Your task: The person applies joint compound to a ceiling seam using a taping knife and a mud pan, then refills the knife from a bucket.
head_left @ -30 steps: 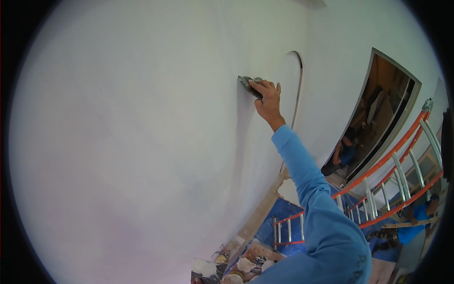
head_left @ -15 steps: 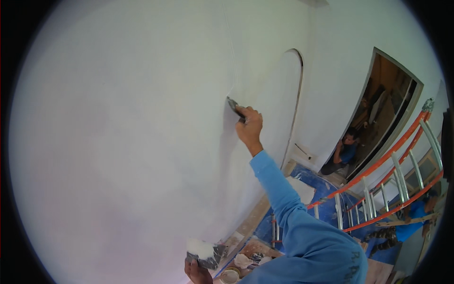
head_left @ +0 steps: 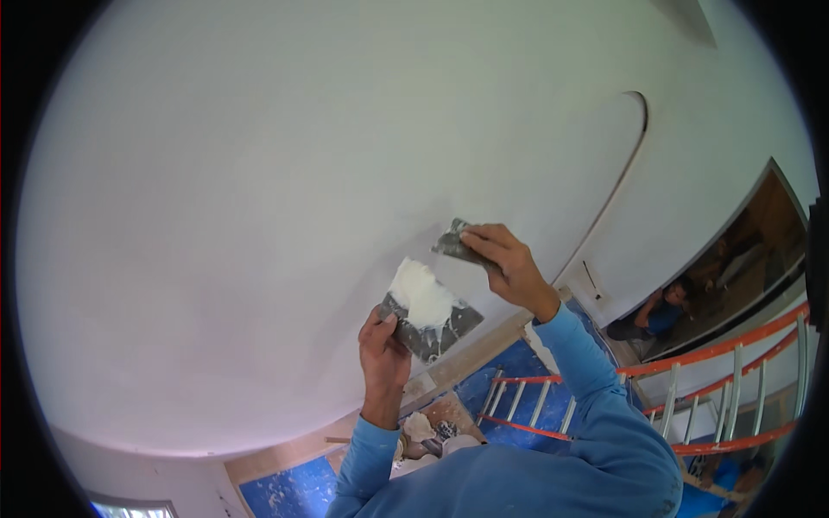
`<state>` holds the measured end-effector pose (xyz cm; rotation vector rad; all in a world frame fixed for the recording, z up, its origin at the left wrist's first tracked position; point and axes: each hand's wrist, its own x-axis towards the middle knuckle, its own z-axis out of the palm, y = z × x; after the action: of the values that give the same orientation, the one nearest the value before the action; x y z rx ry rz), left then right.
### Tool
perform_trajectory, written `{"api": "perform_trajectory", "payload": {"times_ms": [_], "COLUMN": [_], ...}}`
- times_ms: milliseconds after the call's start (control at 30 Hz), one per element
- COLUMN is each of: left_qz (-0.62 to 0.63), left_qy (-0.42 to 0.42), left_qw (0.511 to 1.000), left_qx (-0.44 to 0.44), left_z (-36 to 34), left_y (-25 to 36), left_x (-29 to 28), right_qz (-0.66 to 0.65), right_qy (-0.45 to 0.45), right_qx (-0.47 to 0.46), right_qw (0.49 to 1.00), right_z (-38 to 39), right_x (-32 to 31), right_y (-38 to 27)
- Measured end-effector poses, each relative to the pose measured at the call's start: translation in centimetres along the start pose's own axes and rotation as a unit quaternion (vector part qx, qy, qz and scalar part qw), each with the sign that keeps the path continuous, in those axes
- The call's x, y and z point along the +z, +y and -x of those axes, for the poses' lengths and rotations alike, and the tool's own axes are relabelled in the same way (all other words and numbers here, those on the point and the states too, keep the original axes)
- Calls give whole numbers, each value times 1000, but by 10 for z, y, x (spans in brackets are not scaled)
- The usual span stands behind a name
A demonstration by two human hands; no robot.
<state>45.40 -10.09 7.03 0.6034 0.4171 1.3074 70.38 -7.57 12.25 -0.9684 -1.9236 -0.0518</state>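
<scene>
My left hand (head_left: 382, 345) grips a dark flat plate (head_left: 453, 335) by its left edge, thumb on top. A thick heap of white putty (head_left: 420, 295) lies on this plate. Just above and to the right, my right hand (head_left: 514, 263) pinches a dark putty knife (head_left: 458, 240) with white smears on its blade. The knife is apart from the heap. Behind both tools rises the large white wall (head_left: 216, 216).
Orange ladders (head_left: 725, 363) stand at the right. A person (head_left: 661, 312) sits by the dark doorway (head_left: 760, 233). Another person in blue is at the lower right. Blue sheeting (head_left: 518, 354) covers the floor. An arched strip (head_left: 609, 194) runs up the wall.
My right hand has come down off the wall with the putty knife. My left hand has risen with the putty-loaded plate, bringing the two close together. The view has shifted left.
</scene>
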Motion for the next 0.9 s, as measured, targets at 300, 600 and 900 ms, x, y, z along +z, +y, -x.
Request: {"api": "perform_trajectory", "payload": {"times_ms": [300, 600, 900], "left_qz": [-47, -44, -75], "left_qy": [25, 27, 36], "left_qw": [998, 996, 990], "left_qx": [29, 79, 112], "left_z": [13, 18, 26], "left_y": [8, 5, 10], "left_x": [-1, -12, -12], "right_qz": [-117, 32, 66], "right_qy": [-98, -96, -131], "right_qx": [-42, -138, -114], "right_qw": [987, 985, 983], "right_z": [-4, -11, 6], "right_x": [39, 39, 30], "right_y": [-34, -38, -12]}}
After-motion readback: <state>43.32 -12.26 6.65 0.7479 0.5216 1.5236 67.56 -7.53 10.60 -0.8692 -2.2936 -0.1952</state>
